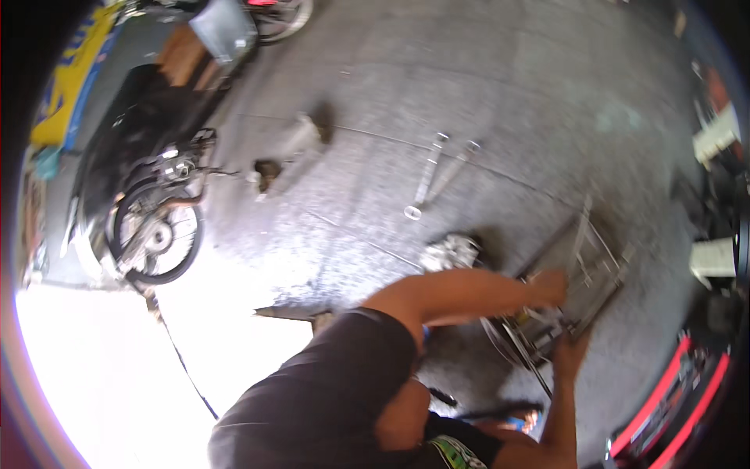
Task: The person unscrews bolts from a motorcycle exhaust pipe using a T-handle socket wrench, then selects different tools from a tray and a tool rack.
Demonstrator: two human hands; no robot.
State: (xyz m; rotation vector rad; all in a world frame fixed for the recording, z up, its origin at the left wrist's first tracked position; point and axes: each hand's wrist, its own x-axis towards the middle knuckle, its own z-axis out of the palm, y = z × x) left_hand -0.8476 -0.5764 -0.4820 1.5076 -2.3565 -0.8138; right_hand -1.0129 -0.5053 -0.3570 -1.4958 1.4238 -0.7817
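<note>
A metal frame assembly (582, 258) with bars, a curved part and a long rod lies on the floor at the right. My left hand (547, 288) reaches across to its middle, its fingers blurred. Below that, my right hand (572, 345) grips the frame's lower side. A silvery cast metal part (447, 252) lies just left of the frame. Farther up the floor are two long spanner-like metal tools (428, 176).
A motorbike (156, 234) stands at the left. A blurred metal part (301, 141) lies between it and the tools. A red-and-black toolbox (652, 418) sits at the lower right, with pale objects (711, 258) along the right edge. Glaring light covers the lower left.
</note>
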